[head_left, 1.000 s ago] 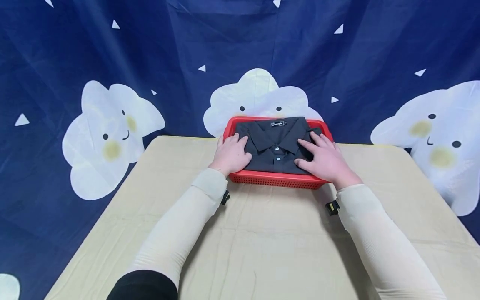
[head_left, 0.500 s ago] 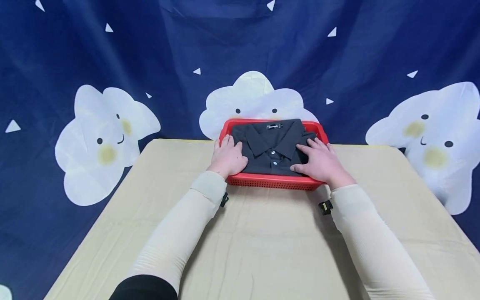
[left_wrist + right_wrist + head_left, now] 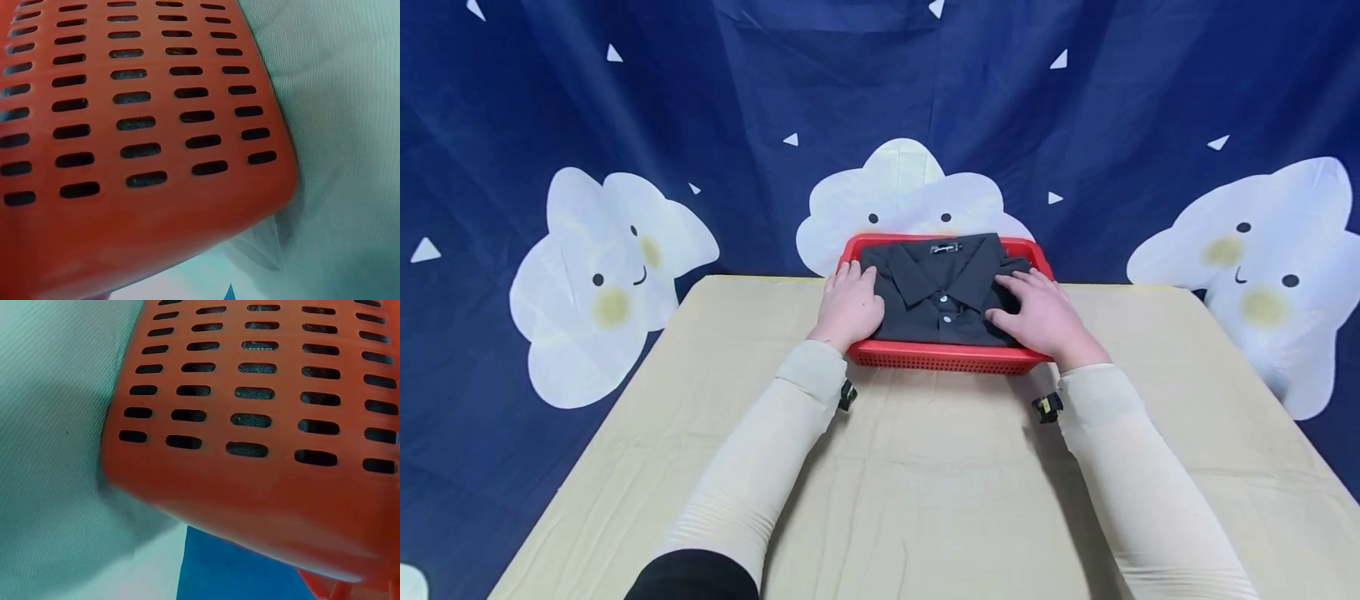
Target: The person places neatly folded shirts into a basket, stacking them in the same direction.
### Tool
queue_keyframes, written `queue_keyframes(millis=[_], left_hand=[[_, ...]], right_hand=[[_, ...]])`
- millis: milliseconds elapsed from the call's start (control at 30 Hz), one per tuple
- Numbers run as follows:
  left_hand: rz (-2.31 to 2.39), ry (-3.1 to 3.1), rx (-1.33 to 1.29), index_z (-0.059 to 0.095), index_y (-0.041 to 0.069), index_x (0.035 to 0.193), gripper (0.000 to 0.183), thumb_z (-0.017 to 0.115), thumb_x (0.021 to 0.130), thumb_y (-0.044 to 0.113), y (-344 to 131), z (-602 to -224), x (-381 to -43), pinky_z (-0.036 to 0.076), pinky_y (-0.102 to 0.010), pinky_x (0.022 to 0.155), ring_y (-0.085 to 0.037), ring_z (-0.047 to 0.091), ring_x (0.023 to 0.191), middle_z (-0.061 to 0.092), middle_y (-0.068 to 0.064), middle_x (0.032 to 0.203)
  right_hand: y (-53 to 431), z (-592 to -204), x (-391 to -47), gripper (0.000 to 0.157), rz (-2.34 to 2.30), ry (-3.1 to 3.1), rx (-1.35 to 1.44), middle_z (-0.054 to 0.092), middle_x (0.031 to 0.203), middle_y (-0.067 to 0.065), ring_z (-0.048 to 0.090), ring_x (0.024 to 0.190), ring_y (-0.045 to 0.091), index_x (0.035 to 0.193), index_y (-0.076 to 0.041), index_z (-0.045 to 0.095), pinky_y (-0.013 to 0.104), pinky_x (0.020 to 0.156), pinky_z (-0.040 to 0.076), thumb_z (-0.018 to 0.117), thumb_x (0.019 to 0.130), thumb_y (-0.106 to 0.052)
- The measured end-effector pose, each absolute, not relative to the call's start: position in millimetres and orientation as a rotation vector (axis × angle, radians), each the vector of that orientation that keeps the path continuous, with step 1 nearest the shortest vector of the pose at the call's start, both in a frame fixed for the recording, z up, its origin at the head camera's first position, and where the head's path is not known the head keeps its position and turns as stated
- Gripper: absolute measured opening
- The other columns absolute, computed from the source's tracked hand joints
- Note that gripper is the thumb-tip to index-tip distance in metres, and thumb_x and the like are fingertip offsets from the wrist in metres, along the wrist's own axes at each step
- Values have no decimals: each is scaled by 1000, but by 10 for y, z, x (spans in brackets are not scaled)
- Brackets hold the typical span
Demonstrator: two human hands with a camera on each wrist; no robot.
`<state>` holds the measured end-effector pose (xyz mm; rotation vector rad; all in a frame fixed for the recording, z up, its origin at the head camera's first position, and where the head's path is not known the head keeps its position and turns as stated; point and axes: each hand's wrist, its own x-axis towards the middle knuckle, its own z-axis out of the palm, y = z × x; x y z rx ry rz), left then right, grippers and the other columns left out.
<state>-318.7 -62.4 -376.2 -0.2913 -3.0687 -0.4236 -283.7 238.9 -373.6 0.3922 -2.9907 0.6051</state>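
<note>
A folded black collared shirt lies in a red plastic basket at the far part of the table. White buttons and a collar label show at its front. My left hand rests across the basket's left rim, fingers stretched forward along the shirt's edge. On the other side, my right hand lies over the right rim, its spread fingers and thumb on the shirt's right side. Both wrist views show the basket's slotted wall close up, with dark cloth behind some slots; neither shows the fingers.
A beige cloth covers the table. Behind its far edge hangs a navy curtain with white smiling clouds. A small black device sits under the right wrist, and another under the left.
The left hand has drawn slightly left, off the shirt toward the basket rim. The right hand still lies at the shirt's right side. The head view has shifted a little; the basket stays in place.
</note>
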Motion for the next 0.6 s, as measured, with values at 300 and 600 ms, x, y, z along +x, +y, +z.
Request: queue_keyframes(millis=[300,600], left_hand=[[-838,-3017,-388,38,7,156,58,45,102,27,-768,-3730,-3267,9,-49,123,-35,15,153,28,-17,163],[-909,-3061,-482,25,5,160,71,50,103,38,-1154,-3789,-3170,12,-49,122,-32,8,154,17,-17,167]], right_hand=[[2425,-3776,-2852,53,886,-2823,248,43,152,24,29,144,43,147,-6,52,59,116,24,57,99,-29],[2540,-3960,-2619,30,1019,-2302,159,68,120,11,51,118,30,119,-7,73,48,99,40,54,95,-11]])
